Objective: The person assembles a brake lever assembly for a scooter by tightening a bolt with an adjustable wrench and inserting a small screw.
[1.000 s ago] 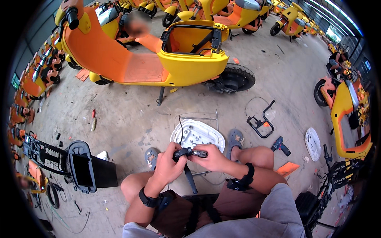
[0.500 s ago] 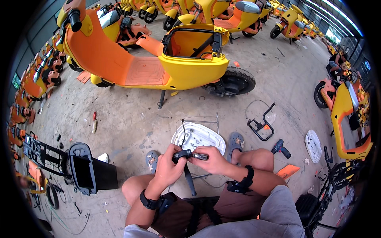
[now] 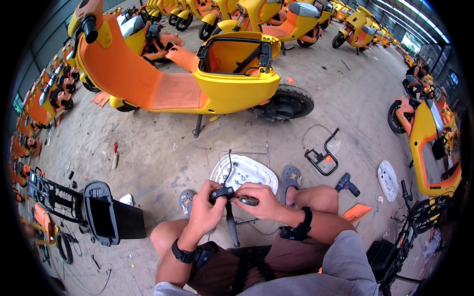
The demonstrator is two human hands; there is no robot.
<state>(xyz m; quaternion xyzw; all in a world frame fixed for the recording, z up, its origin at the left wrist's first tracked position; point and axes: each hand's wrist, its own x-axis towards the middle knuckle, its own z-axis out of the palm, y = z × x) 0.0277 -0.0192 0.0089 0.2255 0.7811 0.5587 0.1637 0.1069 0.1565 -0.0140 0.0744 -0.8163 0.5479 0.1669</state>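
My left hand [image 3: 207, 207] is closed around a black brake lever assembly [image 3: 220, 194], with its cable rising upward and its lever [image 3: 233, 228] hanging down between my knees. My right hand [image 3: 261, 202] touches the assembly's right side with its fingertips and holds a small silver-and-black tool [image 3: 248, 200], perhaps a folding one; its exact kind is unclear. Just beyond both hands, a white tray [image 3: 252, 167] with small hardware lies on the floor between my feet, beside a thin metal frame.
Facing me stands a yellow-orange scooter [image 3: 232, 89]; another [image 3: 427, 153] is at right, near a co-worker [image 3: 414, 76]. On the floor lie a cordless drill [image 3: 348, 183], black tubular frame [image 3: 322, 160], white panel [image 3: 388, 180] and orange piece [image 3: 356, 213]. A black bin [image 3: 111, 212] is at left.
My hands and the lever assembly have shifted slightly left in the picture. My right hand has turned the small tool a little, its end now angled more downward.
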